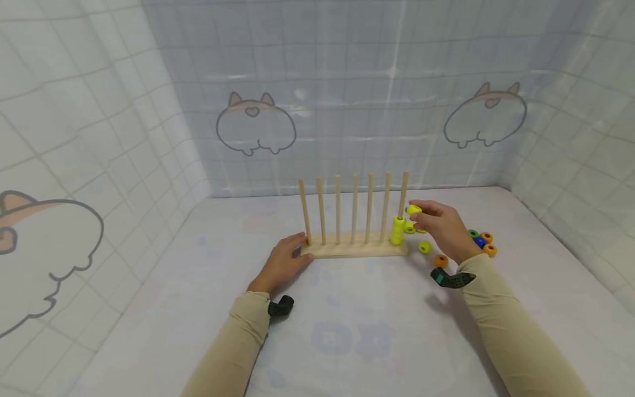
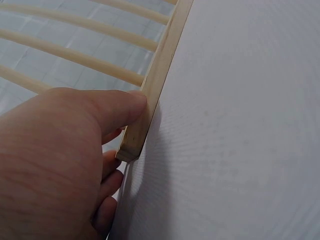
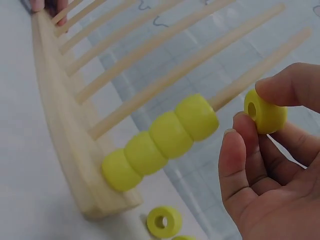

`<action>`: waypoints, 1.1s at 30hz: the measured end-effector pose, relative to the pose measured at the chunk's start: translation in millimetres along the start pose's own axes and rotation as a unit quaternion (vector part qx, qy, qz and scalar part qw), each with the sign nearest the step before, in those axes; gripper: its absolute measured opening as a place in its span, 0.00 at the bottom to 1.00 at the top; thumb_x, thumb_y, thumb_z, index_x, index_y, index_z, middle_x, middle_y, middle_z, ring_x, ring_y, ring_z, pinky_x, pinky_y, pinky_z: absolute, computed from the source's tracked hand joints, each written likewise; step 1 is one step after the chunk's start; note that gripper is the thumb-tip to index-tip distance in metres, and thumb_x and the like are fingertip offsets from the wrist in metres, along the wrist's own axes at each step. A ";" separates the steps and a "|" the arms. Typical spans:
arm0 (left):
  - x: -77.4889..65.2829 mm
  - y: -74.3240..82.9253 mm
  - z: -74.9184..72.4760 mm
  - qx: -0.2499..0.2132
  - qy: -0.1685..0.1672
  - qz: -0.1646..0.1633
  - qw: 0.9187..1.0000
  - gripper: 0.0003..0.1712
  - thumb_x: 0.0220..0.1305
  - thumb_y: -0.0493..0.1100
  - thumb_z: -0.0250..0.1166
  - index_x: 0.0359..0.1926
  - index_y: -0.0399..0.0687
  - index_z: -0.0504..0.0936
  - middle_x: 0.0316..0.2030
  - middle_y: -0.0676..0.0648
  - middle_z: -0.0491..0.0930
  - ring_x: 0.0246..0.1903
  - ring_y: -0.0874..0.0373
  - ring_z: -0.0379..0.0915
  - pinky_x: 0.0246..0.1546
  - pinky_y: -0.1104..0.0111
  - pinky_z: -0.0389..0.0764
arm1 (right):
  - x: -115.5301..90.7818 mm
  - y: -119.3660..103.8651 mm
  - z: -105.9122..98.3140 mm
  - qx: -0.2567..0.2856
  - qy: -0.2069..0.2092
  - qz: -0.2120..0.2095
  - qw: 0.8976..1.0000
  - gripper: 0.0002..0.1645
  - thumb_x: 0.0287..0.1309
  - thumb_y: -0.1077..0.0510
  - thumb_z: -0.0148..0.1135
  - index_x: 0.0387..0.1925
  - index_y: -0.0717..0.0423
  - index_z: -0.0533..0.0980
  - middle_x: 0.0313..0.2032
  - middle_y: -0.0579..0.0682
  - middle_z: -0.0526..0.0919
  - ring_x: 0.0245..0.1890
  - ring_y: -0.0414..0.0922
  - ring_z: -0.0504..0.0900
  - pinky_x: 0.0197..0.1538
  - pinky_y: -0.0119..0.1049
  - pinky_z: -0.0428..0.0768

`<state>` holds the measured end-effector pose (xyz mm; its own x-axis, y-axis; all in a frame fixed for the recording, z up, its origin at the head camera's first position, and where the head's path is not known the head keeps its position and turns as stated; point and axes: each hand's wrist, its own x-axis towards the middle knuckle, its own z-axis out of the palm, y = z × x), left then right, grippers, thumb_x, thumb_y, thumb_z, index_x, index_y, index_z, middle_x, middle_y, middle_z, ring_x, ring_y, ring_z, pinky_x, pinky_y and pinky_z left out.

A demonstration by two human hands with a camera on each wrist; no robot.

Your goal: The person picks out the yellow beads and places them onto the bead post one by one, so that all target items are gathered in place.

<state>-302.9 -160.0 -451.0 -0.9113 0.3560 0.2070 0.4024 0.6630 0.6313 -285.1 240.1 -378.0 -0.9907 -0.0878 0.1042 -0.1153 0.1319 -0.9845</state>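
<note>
At the rack's [image 1: 354, 249] right end, the right hand [image 1: 441, 226] pinches a yellow bead [image 3: 265, 111] between thumb and fingertips, beside the last peg [image 1: 404, 193] and well below its tip. Four yellow beads [image 3: 160, 141] are already stacked on that peg. The left hand [image 2: 55, 160] grips the rack's left end, thumb on the front edge, fingers curled behind. Loose beads [image 1: 481, 241], yellow, orange, green and blue, lie on the table [image 1: 347, 331] near the right hand. Judgement: the bead looks light, hard and smooth, liable to slip; best held by its rim, leaving the bore clear.
</note>
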 end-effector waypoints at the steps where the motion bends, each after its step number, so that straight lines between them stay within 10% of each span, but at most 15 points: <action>1: -0.2 0.0 -0.2 0.001 0.000 0.000 1.000 0.32 0.68 0.48 0.66 0.68 0.39 0.73 0.71 0.42 0.66 0.71 0.41 0.57 0.71 0.48 0.56 | 1.3 -1.1 1.1 0.001 0.000 -0.002 1.000 0.33 0.69 0.52 0.63 0.70 0.61 0.68 0.59 0.54 0.73 0.53 0.56 0.73 0.57 0.37 0.79; 33: 0.7 -1.8 0.9 0.014 -0.006 -0.008 1.000 0.33 0.69 0.51 0.65 0.70 0.42 0.72 0.72 0.44 0.65 0.72 0.42 0.55 0.71 0.47 0.55 | 20.9 -35.1 0.9 0.057 0.028 -0.057 0.996 0.32 0.68 0.57 0.63 0.67 0.68 0.68 0.55 0.54 0.74 0.52 0.49 0.77 0.50 0.29 0.80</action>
<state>-304.1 -160.4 -452.7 -0.9166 0.3532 0.1870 0.3898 0.6867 0.6135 -301.7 232.7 -341.4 -0.9744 -0.0409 0.2213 -0.2219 0.0105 -0.9750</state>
